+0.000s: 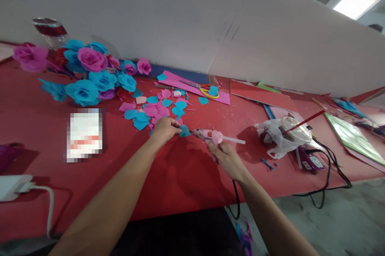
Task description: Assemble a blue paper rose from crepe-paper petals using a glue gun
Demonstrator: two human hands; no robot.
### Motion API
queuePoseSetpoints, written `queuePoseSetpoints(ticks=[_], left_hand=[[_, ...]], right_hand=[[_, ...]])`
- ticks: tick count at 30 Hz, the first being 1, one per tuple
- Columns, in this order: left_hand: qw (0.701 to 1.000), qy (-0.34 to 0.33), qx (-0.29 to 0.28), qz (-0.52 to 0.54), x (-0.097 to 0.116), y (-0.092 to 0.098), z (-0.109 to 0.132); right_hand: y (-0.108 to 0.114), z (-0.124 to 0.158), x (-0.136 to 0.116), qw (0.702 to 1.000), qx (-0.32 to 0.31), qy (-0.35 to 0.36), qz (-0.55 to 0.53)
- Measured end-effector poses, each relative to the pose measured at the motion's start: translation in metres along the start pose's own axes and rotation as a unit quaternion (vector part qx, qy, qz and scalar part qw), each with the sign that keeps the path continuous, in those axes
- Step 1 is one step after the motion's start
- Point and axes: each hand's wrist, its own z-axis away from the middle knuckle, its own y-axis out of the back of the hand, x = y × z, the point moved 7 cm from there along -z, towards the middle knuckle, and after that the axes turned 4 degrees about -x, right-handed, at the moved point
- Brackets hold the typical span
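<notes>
Jutting from the left hand (164,130), a blue petal (185,131) seems pinched

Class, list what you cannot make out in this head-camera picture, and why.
Head view: lower part of the glue gun, hidden by the right grip.
Head view: any wording on the white item, pixelated.
Head view: the purple thing, cut off by the left edge.
Head view: the white adapter, likewise cut off.

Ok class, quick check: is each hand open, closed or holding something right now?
Left hand: closed, pinching a blue petal.
Right hand: closed, holding the pink glue gun.
</notes>
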Motion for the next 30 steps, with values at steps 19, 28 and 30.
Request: queuePoseSetpoints(ticks=[19, 28, 30], left_hand=[[1.000, -0.004, 0.001, 0.007, 0.002, 0.001, 0.002], [1.000, -0.009, -0.002, 0.005, 0.001, 0.000, 0.001], [1.000, -0.007, -0.002, 0.000, 0.001, 0.000, 0.001]], right_hand=[[-0.024, 0.001, -0.014, 0.999, -0.038, 0.031, -0.009], [-0.020, 0.001, -0.010, 1.000, -0.025, 0.008, -0.003], [-0.019, -0.001, -0.006, 1.000, -0.021, 0.006, 0.001]])
